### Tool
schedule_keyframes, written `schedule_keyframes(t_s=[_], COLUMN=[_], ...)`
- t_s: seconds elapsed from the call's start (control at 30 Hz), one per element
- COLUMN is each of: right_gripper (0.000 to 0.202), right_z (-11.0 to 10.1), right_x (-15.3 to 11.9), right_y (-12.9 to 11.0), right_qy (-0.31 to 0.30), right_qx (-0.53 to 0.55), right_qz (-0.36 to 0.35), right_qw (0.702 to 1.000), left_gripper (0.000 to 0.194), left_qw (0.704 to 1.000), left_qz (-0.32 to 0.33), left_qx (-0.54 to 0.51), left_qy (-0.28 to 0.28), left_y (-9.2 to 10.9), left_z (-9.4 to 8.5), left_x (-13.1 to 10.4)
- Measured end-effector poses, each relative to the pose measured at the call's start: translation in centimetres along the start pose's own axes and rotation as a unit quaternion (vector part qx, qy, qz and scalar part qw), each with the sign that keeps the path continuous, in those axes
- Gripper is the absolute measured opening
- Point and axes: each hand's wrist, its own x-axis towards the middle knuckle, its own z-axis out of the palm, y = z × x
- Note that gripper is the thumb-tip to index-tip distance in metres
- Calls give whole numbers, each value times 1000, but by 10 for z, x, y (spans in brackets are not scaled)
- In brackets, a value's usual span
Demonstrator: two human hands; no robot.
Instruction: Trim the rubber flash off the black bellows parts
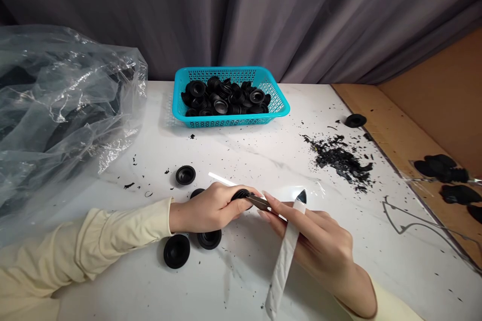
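My left hand (213,206) pinches a black ribbed rubber part (241,194) between thumb and fingers, above the middle of the table. My right hand (316,243) is closed round a metal tool (259,202), whose tip touches the part's right side. Also in my right hand is a white-wrapped stick (282,266) with a dark pointed end, slanting down toward the near edge. Round black rubber parts lie near my left hand: one behind it (186,175), one in front (176,251), and another (209,239) just below the hand.
A turquoise basket (231,119) full of black parts stands at the back. Clear plastic bagging (71,105) covers the left side. Black scraps (341,158) lie at right, near a single part (355,120). Cardboard (391,135) and a grey wire-like strip (414,224) are farther right.
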Motion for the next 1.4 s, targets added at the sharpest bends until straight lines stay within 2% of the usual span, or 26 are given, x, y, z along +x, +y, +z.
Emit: schedule_keyframes(t_s=[0.23, 0.73, 1.07, 1.4], right_gripper=[28, 29, 14, 22], right_z=[-3, -2, -7, -5], right_x=[0, 1, 4, 3], right_y=[-1, -1, 0, 0], right_qy=[-21, -27, -6, -3], right_qx=[22, 39, 12, -8], right_qz=[9, 3, 24, -3], right_qw=[1000, 999, 1000, 1000], left_gripper=[27, 27, 27, 26], left_qw=[1000, 999, 1000, 1000], left_qz=[13, 23, -16, -14], left_qx=[8, 35, -21, -18], left_qy=[-20, -3, -1, -16], left_y=[-1, -1, -1, -1], left_z=[0, 0, 0, -1], left_x=[-1, 0, 1, 1])
